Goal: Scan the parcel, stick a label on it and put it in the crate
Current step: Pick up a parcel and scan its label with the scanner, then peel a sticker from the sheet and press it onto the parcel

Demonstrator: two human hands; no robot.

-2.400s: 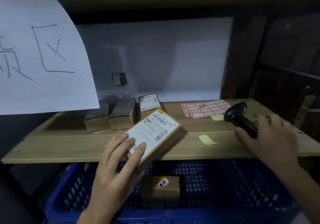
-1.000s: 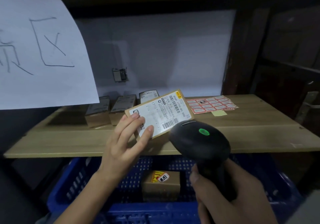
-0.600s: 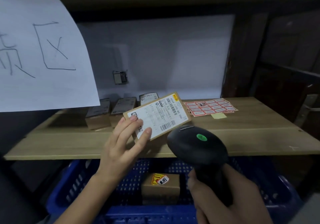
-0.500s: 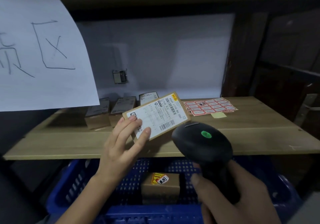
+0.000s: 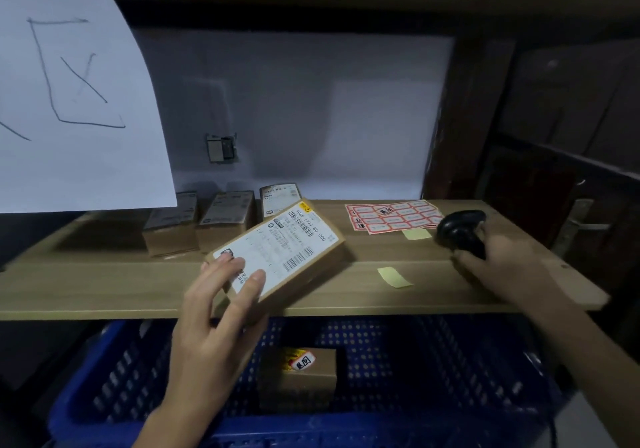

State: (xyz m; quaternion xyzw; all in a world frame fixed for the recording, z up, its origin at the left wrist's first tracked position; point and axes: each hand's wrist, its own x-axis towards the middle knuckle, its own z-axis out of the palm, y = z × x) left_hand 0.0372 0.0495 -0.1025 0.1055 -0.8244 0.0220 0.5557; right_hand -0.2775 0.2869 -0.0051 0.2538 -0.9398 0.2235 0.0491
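My left hand (image 5: 221,305) grips a flat brown parcel (image 5: 287,250) by its near corner, its white barcode sheet facing up, tilted over the front edge of the wooden shelf (image 5: 104,292). My right hand (image 5: 498,271) holds a black barcode scanner (image 5: 459,229) at the right side of the shelf, its head resting low near the board. A red sheet of labels (image 5: 394,215) lies at the back of the shelf, just left of the scanner. Under the shelf stands a blue crate (image 5: 450,361) with one brown parcel (image 5: 298,378) in it, which bears a red and yellow label.
Three more brown parcels (image 5: 228,219) stand in a row at the back left of the shelf. Two yellow paper scraps (image 5: 394,276) lie on the board. A large white paper sign (image 5: 69,101) hangs at the upper left. Dark wooden panels close the right side.
My right hand has carried the scanner from in front of the parcel away to the right side of the shelf. The parcel in my left hand has dropped lower and tilted flatter.
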